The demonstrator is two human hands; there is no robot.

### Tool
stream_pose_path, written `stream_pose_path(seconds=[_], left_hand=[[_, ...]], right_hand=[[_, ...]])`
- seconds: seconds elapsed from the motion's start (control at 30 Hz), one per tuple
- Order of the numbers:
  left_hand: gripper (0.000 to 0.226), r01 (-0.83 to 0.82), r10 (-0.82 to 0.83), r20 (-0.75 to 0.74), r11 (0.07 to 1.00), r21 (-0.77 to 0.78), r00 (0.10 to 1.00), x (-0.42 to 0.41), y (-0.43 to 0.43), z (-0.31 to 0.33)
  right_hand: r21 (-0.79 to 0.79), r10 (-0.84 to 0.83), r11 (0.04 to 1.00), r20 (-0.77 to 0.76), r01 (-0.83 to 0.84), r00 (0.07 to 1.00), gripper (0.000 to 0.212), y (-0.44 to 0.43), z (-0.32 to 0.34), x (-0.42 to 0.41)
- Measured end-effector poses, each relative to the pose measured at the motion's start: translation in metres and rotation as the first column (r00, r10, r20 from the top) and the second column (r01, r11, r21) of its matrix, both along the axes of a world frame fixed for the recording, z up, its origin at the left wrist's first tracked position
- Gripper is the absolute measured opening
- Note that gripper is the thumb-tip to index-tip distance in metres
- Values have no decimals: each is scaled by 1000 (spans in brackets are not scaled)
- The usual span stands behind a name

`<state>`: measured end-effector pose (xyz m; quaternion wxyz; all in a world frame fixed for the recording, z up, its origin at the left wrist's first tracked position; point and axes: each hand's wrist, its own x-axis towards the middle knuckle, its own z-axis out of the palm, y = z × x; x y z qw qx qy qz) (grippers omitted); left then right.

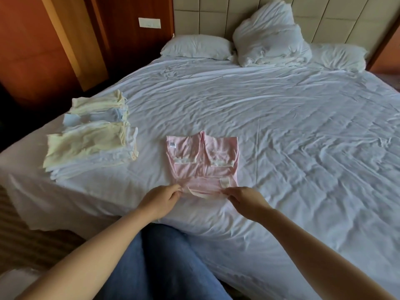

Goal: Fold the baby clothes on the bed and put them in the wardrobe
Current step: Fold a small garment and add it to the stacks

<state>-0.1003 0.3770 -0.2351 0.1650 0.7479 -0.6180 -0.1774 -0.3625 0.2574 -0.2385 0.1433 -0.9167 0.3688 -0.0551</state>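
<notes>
A pink baby garment (202,161) with cream cuffs lies flat on the white bed sheet (281,131), its sleeves folded inward. My left hand (161,198) pinches its near left corner. My right hand (245,200) pinches its near right corner, where the bottom edge is lifted and turned up. Two stacks of folded baby clothes sit at the bed's left edge: a near stack (91,148) in cream, white and pale blue, and a far stack (99,109) behind it.
Pillows (195,47) and a bundled duvet (270,35) lie at the padded headboard. A wooden wardrobe or wall panel (43,50) stands left of the bed. My jeans-clad legs (162,263) are at the bed's near edge.
</notes>
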Motion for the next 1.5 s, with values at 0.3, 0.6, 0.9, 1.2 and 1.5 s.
stream_pose_path(seconds=[0.3, 0.6, 0.9, 1.2, 1.5], left_hand=[[41, -296, 209, -311, 918, -264, 927, 26, -53, 44], [19, -630, 457, -499, 733, -258, 736, 47, -170, 47], [4, -339, 439, 141, 829, -446, 887, 78, -218, -48], [33, -231, 347, 135, 822, -520, 928, 82, -213, -51], [53, 66, 22, 315, 962, -266, 949, 44, -201, -58]], right_hand=[[239, -279, 948, 295, 212, 914, 21, -60, 56, 43], [393, -631, 771, 582, 501, 514, 33, -135, 56, 116], [-137, -515, 818, 261, 559, 816, 42, -186, -32, 136], [-146, -399, 878, 301, 455, 866, 50, -186, -42, 132], [-84, -163, 983, -3, 162, 987, 72, -163, -32, 135]])
